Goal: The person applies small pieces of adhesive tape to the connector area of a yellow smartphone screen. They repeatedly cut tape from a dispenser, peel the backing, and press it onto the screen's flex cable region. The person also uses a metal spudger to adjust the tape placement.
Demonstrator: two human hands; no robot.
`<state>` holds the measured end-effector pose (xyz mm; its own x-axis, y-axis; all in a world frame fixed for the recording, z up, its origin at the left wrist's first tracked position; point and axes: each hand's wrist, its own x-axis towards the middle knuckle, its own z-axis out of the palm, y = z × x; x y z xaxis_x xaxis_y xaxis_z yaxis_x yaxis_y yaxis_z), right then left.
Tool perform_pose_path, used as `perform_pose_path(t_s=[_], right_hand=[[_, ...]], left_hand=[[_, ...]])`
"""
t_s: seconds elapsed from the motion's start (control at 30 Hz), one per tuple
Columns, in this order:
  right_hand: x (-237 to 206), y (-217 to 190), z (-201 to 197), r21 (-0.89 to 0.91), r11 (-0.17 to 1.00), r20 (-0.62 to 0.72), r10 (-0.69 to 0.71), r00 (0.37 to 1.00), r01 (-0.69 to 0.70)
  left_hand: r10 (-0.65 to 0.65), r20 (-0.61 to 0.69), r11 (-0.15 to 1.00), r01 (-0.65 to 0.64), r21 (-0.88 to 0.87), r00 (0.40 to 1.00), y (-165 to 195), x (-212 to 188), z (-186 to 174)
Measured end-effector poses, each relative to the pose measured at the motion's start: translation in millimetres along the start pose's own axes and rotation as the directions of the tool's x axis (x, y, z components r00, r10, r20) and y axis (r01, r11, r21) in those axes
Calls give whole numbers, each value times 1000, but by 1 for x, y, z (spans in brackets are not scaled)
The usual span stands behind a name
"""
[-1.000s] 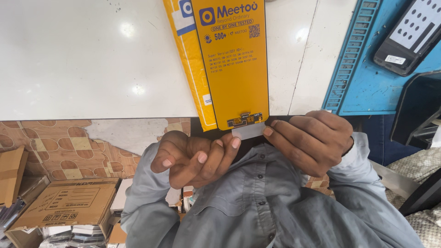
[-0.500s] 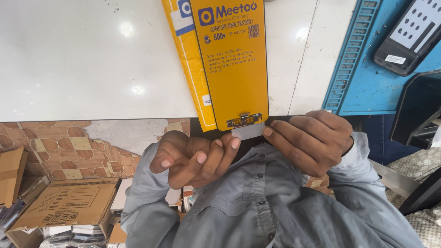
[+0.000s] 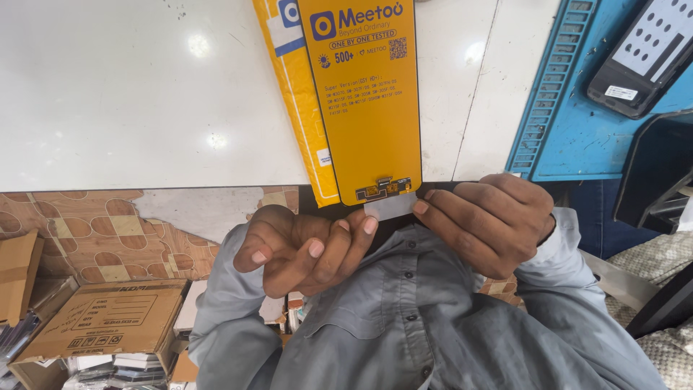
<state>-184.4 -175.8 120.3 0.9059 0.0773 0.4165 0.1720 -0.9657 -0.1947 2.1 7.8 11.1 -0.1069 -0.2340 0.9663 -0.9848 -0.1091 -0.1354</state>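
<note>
Flat orange rectangular screen panel (image 3: 368,108) on white surface (image 3: 144,94); left hand (image 3: 307,249) and right hand (image 3: 487,220) grips pinching its grey tab (image 3: 390,207).

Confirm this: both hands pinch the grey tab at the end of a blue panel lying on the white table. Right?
Not quite. The panel is yellow-orange, not blue, as the head view shows. The left hand and right hand do pinch its grey tab at the white table edge.

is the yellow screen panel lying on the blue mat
No, the yellow screen panel lies on the white table; the blue mat sits beside it.
</note>
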Motion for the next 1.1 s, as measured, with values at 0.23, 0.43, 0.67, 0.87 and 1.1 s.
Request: perform_pose_path(t_s=[0.23, 0.43, 0.67, 0.87, 1.1], right_hand=[[0, 1, 2, 10, 1000, -26, -17, 1000, 17], [0, 0, 2, 13, 1000, -43, -16, 999, 17], [0, 1, 3, 8, 1000, -55, -16, 998, 17], [-2, 2, 4, 2, 1000, -48, -14, 999, 14], [-3, 1, 5, -11, 1000, -69, -7, 998, 7]], left_hand=[[16, 34, 1000, -16, 4, 999, -1, 1, -4], [19, 24, 1000, -19, 7, 1000, 0, -1, -3], [17, 23, 1000, -17, -17, 1000, -1, -1, -2], [9, 20, 1000, -8, -20, 1000, 0, -3, -1], [-15, 17, 1000, 16, -8, 1000, 2, -3, -1]])
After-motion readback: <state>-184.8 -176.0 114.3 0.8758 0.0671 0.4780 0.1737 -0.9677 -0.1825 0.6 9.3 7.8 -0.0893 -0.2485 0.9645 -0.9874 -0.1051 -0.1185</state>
